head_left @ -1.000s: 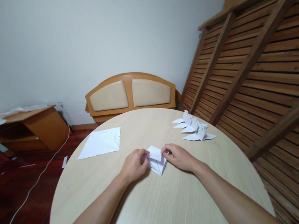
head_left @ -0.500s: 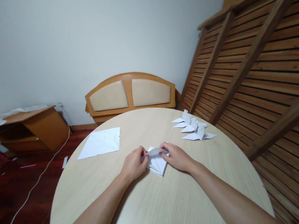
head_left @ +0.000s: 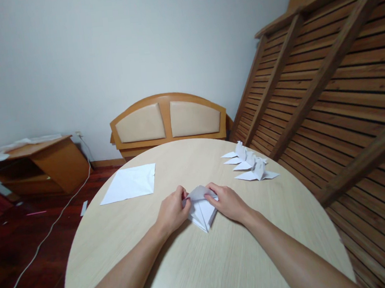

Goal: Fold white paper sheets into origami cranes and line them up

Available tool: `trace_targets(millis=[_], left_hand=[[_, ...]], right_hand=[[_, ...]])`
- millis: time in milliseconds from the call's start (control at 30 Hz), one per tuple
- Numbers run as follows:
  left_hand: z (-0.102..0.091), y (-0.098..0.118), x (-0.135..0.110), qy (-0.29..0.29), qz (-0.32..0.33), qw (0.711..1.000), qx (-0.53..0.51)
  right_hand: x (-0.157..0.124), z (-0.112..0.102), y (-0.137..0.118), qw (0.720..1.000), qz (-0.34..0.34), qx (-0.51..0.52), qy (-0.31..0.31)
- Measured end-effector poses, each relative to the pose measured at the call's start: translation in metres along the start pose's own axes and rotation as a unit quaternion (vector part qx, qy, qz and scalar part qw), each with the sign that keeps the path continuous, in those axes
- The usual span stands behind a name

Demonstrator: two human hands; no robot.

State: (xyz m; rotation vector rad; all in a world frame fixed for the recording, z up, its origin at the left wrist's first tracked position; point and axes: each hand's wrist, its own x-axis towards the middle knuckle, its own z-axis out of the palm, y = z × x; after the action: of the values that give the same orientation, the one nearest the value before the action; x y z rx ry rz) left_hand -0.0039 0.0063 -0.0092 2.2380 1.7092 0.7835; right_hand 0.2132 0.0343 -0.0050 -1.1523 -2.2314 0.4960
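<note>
A folded piece of white paper lies near the middle of the round table, one point toward me and creases running along it. My left hand pinches its left side between thumb and fingers. On the opposite side, my right hand grips the paper's right edge in the same way. Between the two hands the upper flap is raised and bent over. Fingertips behind the flap are partly hidden.
White folded paper birds stand in a row at the table's right. A flat white paper sheet lies at the left on the pale table. A slatted wooden panel leans at the right; a headboard stands behind.
The paper's near point has shifted slightly toward me and to the left. The flap between my hands stands higher and shows more of its face. Both hands keep their hold.
</note>
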Motion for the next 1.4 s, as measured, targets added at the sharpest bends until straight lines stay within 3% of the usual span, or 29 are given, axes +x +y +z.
trace_targets(millis=[567,733,1167,1400], left_hand=[[-0.003,0.002,-0.002,0.041,0.002,0.997,-0.072],[-0.002,0.0,-0.002,0.03,0.022,0.994,-0.101],[0.002,0.0,0.001,-0.014,-0.021,0.999,-0.037],[0.001,0.004,-0.001,0.013,-0.026,0.997,-0.066]], right_hand=[[-0.001,-0.001,0.001,0.999,0.03,-0.036,-0.004],[-0.001,-0.002,-0.001,0.999,0.032,-0.032,0.003],[-0.002,-0.001,-0.005,1.0,0.012,0.014,0.008],[-0.002,-0.002,-0.009,1.0,0.004,-0.009,0.003]])
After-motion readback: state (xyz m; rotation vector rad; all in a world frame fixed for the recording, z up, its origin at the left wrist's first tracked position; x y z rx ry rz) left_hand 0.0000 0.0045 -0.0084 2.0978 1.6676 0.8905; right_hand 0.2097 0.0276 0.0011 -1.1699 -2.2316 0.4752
